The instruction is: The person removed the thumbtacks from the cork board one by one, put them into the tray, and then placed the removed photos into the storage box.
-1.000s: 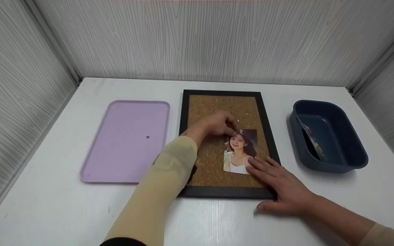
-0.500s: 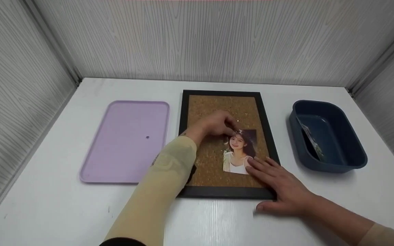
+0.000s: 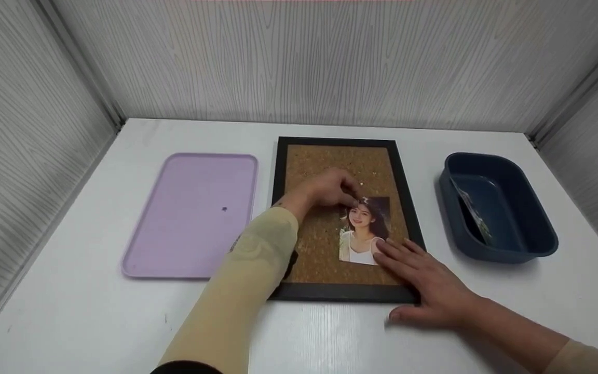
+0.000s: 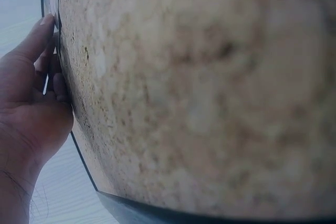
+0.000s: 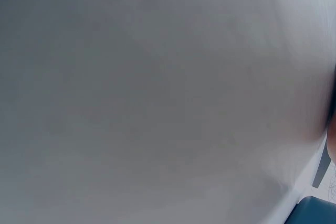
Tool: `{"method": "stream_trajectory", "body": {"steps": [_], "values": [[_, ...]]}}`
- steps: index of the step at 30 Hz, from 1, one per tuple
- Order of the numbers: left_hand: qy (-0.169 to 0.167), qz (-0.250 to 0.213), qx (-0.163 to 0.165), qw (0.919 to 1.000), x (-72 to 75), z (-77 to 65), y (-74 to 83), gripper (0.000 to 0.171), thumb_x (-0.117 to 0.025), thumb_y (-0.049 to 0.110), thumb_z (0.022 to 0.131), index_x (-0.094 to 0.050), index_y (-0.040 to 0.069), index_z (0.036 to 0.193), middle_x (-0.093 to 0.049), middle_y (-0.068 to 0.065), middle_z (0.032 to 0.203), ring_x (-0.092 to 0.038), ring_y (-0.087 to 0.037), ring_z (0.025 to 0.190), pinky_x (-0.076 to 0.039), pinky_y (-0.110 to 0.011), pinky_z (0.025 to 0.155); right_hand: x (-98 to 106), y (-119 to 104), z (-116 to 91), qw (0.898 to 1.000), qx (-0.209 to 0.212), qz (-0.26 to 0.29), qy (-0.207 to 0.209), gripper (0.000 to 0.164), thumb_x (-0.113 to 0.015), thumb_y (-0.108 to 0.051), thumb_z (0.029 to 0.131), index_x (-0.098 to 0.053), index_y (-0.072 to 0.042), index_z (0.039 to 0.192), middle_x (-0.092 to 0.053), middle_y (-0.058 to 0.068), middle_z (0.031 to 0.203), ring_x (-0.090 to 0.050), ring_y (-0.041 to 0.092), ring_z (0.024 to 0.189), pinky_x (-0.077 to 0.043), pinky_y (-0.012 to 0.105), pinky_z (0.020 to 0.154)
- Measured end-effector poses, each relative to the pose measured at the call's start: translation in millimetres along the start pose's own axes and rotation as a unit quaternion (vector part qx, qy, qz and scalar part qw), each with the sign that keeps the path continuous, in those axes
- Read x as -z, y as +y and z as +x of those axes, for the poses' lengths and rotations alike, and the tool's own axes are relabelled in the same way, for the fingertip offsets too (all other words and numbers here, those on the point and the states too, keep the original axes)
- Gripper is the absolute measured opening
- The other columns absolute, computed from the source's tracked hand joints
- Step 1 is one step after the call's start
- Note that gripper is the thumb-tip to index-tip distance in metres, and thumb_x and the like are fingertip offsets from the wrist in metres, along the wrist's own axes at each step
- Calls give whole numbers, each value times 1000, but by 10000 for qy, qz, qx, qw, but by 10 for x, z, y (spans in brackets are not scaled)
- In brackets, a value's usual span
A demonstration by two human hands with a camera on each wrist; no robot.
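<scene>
A photo [image 3: 364,228] of a person in a white top lies on a cork board [image 3: 325,161] with a black frame. My left hand [image 3: 333,188] reaches over the board, fingers bent, with thumb and fingertips right at the photo's top edge. I cannot tell whether they pinch something there. In the left wrist view the left thumb [image 4: 39,38] extends along the board's surface and the other fingers bend under it. My right hand [image 3: 429,285] lies flat with fingers spread, fingertips on the photo's lower right corner and palm over the frame's bottom right corner.
A lilac tray [image 3: 190,218] with a small dark mark on it lies left of the board. On the right stands a dark blue bin [image 3: 506,208] with a picture card [image 3: 473,215] leaning inside. Patterned grey panels [image 3: 320,62] wall in the white table [image 3: 70,291].
</scene>
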State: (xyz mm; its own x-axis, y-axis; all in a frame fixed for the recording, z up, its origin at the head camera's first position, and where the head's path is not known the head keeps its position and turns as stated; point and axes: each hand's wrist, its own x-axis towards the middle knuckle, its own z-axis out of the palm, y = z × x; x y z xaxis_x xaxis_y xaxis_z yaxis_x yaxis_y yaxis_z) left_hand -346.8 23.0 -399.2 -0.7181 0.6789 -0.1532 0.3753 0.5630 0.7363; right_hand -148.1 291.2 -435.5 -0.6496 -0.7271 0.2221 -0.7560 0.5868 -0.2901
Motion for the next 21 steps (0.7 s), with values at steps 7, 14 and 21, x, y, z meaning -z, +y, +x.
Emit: {"method": "stream_trajectory", "body": {"steps": [7, 14, 21], "values": [[-51, 276, -58, 9996, 21, 10, -5, 19, -77, 20, 100, -81, 13, 117, -74, -2, 115, -63, -15, 103, -51, -34, 96, 0, 1, 19, 9998, 139, 18, 143, 103, -80, -64, 85, -41, -12, 164, -35, 10, 171, -34, 36, 155, -6, 35, 129], [-28, 101, -135, 9999, 39, 1, 5, 16, -80, 19, 98, -82, 13, 113, -74, -1, 112, -64, -14, 101, -52, -34, 94, 9, 8, 14, 9999, 106, 27, 115, 103, -80, -63, 84, -40, -14, 165, -34, 9, 171, -33, 35, 156, -5, 34, 128], [-53, -70, -64, 9999, 45, -34, -16, 13, -80, 19, 98, -83, 13, 109, -73, 0, 109, -65, -15, 99, -53, -33, 91, -4, 13, 14, 9999, 98, 6, 82, 103, -80, -64, 85, -39, -14, 165, -33, 9, 172, -31, 34, 156, -5, 34, 129]]}}
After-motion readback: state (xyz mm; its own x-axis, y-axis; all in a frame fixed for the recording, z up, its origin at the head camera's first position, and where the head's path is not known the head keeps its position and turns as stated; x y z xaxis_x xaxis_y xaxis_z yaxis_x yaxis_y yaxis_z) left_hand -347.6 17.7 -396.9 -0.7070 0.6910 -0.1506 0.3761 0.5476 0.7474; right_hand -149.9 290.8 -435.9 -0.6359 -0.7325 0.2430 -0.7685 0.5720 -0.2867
